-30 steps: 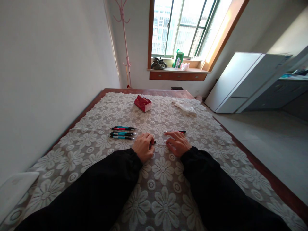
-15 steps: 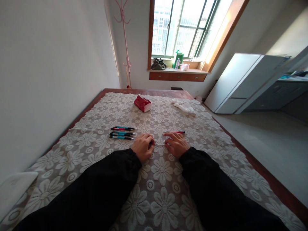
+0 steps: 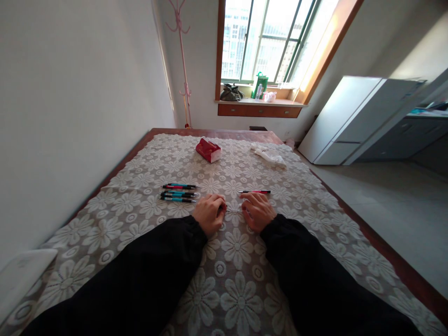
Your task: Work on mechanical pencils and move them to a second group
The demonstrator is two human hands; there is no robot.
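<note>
Pen parts (image 3: 234, 210), thin and pale, barely show between the two hands on the table (image 3: 245, 289), too small to read. Left hand (image 3: 209, 214) fingers curl tight on the dark end; right hand (image 3: 258, 212) fingers pinch the other. Red pen (image 3: 255, 192) lies just beyond.

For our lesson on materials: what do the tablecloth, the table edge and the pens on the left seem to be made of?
Tablecloth: probably lace or crocheted fabric, matte, with openwork flower shapes. Table edge: seemingly wood with a glossy reddish-brown finish that catches the light. Pens on the left: likely plastic, smooth, with coloured and black sections, though they are small in view.
</note>
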